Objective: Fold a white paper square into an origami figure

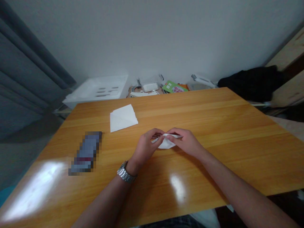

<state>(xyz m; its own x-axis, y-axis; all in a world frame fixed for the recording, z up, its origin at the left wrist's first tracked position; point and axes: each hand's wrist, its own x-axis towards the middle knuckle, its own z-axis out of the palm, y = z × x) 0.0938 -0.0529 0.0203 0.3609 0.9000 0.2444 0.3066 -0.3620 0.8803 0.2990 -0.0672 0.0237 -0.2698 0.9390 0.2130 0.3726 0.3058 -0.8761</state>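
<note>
A small piece of white paper (167, 144) is pinched between both hands over the middle of the wooden table (204, 117). My left hand (148, 144), with a metal watch (125, 172) on its wrist, grips the paper's left side between thumb and fingers. From the right, my right hand (185, 141) pinches the other side, its thumb tip close to the left thumb. The paper looks folded along its top edge; part of it is hidden by the fingers. Farther back on the left lies a flat white sheet (123, 117), apart from the hands.
A phone-like object (86, 152), blurred out, lies on the table's left. Behind the table's far edge are a white foam tray (99, 88), a green booklet (174, 87) and assorted items. Black cloth (251, 82) lies at the right, and a grey curtain (28, 57) hangs at left.
</note>
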